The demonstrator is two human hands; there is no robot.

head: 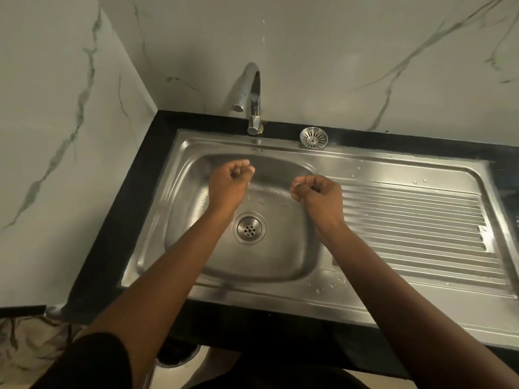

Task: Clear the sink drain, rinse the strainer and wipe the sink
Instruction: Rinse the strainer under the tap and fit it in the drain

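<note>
Behind the sink (196, 287), the strainer (313, 137) sat out, drain (249, 228) apparently cleared; both fists, left hand (229, 183) and right hand (320, 194), held nothing; wiping seemingly remained.

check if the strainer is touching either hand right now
Apart. The head view shows the strainer sitting on the sink's back rim beside the faucet, while the left hand and right hand hover over the basin.

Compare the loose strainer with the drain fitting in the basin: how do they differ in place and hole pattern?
The strainer sits on the sink's back ledge, right of the faucet; the drain is fixed in the basin floor between the forearms. The strainer has radial slots; the drain has small round holes. Both are round, shiny metal.
</note>
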